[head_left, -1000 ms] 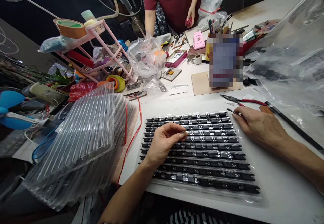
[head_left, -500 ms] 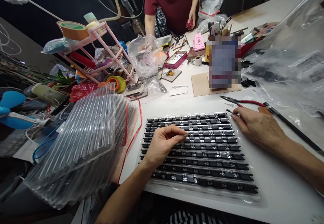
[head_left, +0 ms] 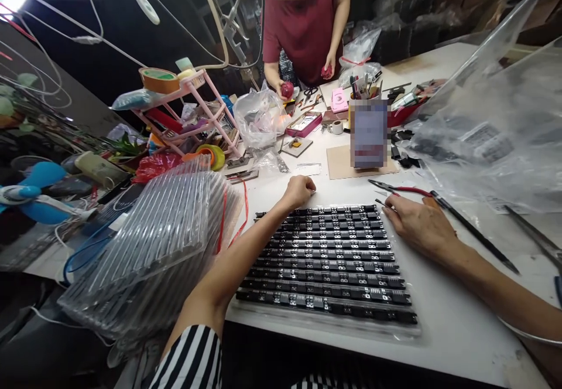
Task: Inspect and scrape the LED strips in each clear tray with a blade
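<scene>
A clear ribbed plastic tray (head_left: 307,323) lies on the white table, filled with rows of black strips of small electronic parts (head_left: 325,254). My left hand (head_left: 301,191) is just beyond the tray's far edge, fingers curled together; whatever they hold, if anything, is hidden. At the far right corner of the tray, my right hand (head_left: 415,219) is closed round a thin dark tool (head_left: 380,202), only its tip showing. Red-handled pliers (head_left: 395,188) lie just past my right hand.
Stacked clear ribbed trays (head_left: 149,242) rise at left, near a pink rack (head_left: 215,108). A blurred upright device (head_left: 369,134) stands on a brown board (head_left: 338,163). Plastic bags (head_left: 478,137) crowd the right. Across the table, a co-worker (head_left: 307,31) holds two round red things.
My left hand has moved from above the tray's middle to past its far edge. My right hand stays by the far right corner. The view has tilted up, showing more of the co-worker.
</scene>
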Tool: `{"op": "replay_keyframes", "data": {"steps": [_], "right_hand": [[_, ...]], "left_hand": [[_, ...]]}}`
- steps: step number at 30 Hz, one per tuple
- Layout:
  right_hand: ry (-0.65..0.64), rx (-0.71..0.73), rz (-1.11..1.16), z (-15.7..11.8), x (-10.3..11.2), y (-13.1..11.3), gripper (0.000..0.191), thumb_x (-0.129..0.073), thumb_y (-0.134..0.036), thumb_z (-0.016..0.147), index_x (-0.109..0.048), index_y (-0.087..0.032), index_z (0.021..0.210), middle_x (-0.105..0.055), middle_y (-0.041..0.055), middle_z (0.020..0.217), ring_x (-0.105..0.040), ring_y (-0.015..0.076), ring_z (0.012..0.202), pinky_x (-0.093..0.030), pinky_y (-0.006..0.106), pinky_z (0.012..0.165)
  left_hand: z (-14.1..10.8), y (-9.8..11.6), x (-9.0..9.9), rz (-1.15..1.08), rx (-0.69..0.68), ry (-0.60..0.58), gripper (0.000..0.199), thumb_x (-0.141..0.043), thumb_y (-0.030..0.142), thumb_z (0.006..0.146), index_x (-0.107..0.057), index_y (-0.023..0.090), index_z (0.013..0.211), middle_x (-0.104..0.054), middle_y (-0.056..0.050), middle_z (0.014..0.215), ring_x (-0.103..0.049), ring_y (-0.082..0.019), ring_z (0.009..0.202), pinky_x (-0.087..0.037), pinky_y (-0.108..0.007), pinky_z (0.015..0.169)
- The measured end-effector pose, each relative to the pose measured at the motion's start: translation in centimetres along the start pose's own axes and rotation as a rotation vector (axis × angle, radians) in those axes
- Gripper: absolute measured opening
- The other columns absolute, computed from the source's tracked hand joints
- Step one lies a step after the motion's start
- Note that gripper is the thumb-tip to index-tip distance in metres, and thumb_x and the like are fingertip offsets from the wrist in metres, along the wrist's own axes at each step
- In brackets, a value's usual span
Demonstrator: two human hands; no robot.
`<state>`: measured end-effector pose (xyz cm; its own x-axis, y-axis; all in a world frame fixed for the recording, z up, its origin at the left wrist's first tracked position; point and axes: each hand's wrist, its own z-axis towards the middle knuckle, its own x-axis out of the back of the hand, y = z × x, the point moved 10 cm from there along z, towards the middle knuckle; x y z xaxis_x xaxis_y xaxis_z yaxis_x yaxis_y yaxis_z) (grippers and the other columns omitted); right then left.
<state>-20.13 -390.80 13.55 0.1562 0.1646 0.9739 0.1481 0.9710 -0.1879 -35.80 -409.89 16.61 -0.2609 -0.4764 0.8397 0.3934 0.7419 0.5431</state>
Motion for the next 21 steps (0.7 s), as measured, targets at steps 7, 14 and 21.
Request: {"op": "replay_keyframes", "data": {"steps": [7, 14, 21], "right_hand": [[-0.009, -0.01, 0.004, -0.1, 0.2, -0.1, 0.024, -0.037, -0.034, 0.092, -0.055, -0.02, 0.086, -0.067, 0.0076, 0.08, -0.06, 0.021, 0.068, -0.032, 0.029, 0.059], [0.024, 0.013, 0.037, 0.0, 0.5, 0.1, 0.024, -0.039, -0.033, 0.091, -0.059, -0.02, 0.087, -0.066, 0.0069, 0.076, -0.059, 0.0203, 0.066, -0.034, 0.029, 0.06], [0.037, -0.054, -0.013, -0.3, 0.9, -0.2, 0.03, -0.036, -0.03, 0.092, -0.061, -0.016, 0.098, -0.068, 0.0127, 0.091, -0.06, 0.0232, 0.078, -0.037, 0.032, 0.068]], "left_hand": [[-2.5, 1.6, 0.8, 0.068, -0.026, 0.014, 0.02, -0.067, 0.011, 0.077, -0.072, 0.01, 0.096, -0.069, -0.012, 0.096, -0.065, -0.021, 0.085, -0.051, -0.035, 0.084], [-19.4, 8.6, 3.9, -0.189, -0.345, -0.219, 0.018, -0.056, 0.029, 0.09, -0.071, 0.018, 0.093, -0.069, -0.004, 0.088, -0.063, -0.014, 0.085, -0.048, -0.026, 0.083], [-33.3, 3.7, -15.7, -0.313, -0.191, -0.876, 0.026, -0.051, 0.03, 0.091, -0.067, 0.02, 0.109, -0.069, -0.007, 0.108, -0.063, -0.02, 0.1, -0.046, -0.028, 0.089]]}}
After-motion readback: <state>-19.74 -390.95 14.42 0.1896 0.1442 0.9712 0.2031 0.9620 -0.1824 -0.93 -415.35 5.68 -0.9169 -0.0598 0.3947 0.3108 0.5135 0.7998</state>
